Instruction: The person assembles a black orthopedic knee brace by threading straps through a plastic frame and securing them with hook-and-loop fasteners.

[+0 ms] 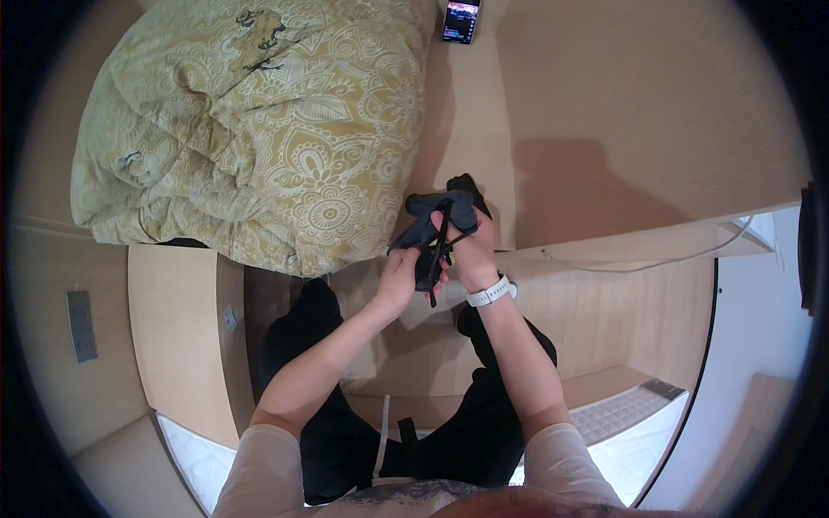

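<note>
In front of my body, both hands meet around a black thing with thin straight arms (441,231) that looks like a pair of glasses. My left hand (401,278) is closed on its lower left part, fingers pressed together. From the right, my right hand (473,246) is closed around it too, with some fingertips showing below. A dark grey cloth (420,226) is bunched over and between the hands, hiding much of what they grip. Just beyond my right hand lies a black item (467,187), partly covered; its kind is unclear.
A puffy yellow-green patterned quilt (337,129) fills the far left of the wooden surface (587,104). A lit phone (460,21) stands at the far edge. A white cable (639,269) hangs along the right edge. A wooden cabinet (177,337) stands on the left.
</note>
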Available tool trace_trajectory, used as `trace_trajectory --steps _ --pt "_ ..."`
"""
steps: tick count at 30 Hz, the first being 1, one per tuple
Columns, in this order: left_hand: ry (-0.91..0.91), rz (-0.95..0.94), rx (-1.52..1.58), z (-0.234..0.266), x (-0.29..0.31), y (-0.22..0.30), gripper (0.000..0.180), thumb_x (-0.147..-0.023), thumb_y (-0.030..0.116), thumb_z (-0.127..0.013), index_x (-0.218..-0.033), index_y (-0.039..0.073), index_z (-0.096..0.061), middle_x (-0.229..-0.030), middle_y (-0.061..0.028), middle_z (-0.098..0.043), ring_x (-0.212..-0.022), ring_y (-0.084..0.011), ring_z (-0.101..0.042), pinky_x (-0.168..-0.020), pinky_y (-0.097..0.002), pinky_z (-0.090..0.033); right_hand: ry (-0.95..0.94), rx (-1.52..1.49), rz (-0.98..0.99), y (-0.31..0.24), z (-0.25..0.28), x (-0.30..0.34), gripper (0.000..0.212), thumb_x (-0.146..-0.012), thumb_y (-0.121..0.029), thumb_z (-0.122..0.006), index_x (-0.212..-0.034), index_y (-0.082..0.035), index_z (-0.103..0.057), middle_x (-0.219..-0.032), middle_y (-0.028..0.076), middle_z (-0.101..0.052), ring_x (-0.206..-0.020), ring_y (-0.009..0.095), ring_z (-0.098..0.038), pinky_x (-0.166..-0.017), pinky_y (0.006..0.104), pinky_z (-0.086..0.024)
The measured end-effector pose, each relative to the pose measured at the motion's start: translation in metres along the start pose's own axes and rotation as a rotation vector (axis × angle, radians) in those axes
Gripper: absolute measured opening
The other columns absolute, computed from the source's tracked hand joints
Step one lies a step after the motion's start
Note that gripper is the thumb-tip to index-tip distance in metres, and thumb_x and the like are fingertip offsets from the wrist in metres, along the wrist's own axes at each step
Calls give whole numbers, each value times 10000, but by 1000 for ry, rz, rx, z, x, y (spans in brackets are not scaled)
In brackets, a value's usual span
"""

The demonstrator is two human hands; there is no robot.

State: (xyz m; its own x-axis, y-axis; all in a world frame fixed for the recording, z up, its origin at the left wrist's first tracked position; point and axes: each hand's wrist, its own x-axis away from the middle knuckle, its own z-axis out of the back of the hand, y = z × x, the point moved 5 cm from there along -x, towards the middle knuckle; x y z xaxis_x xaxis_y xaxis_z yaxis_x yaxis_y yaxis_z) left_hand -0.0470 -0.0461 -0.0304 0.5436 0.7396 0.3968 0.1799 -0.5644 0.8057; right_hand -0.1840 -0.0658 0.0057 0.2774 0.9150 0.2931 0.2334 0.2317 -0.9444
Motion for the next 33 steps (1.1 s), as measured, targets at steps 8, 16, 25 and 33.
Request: trace_trajectory --steps 8,16,25,33 --pt "20 -3 138 2 0 9 499 -1039 307 -247 -994 -39 -603 -819 -149 -674 -600 -220 -634 -517 -337 -506 -24 -92 128 -15 4 0 208 -850 -18 -742 -1043 -4 -667 -919 0 -675 -850 91 -601 -742 252 -490" --pt "107 5 201 3 6 3 477 -1050 270 -287 -949 -68 -609 -778 -153 -676 -558 -202 -632 -450 -303 -485 -82 55 -135 4 -5 7 142 -872 -45 -725 -984 -20 -641 -873 4 -668 -767 81 -585 -686 266 -486" --pt "-28 -22 86 -2 2 1 480 -1049 269 -287 -971 -70 -618 -777 -157 -681 -574 -222 -630 -525 -340 -504 31 -58 241 -15 -2 3 173 -843 -19 -749 -985 -21 -650 -893 4 -684 -706 78 -564 -566 248 -473" --pt "28 -22 96 5 4 10 455 -1034 274 -291 -949 -33 -615 -791 -134 -676 -600 -208 -634 -531 -316 -496 -79 17 48 -12 -7 2 141 -856 -20 -730 -952 -30 -627 -831 27 -671 -653 99 -580 -534 259 -459"
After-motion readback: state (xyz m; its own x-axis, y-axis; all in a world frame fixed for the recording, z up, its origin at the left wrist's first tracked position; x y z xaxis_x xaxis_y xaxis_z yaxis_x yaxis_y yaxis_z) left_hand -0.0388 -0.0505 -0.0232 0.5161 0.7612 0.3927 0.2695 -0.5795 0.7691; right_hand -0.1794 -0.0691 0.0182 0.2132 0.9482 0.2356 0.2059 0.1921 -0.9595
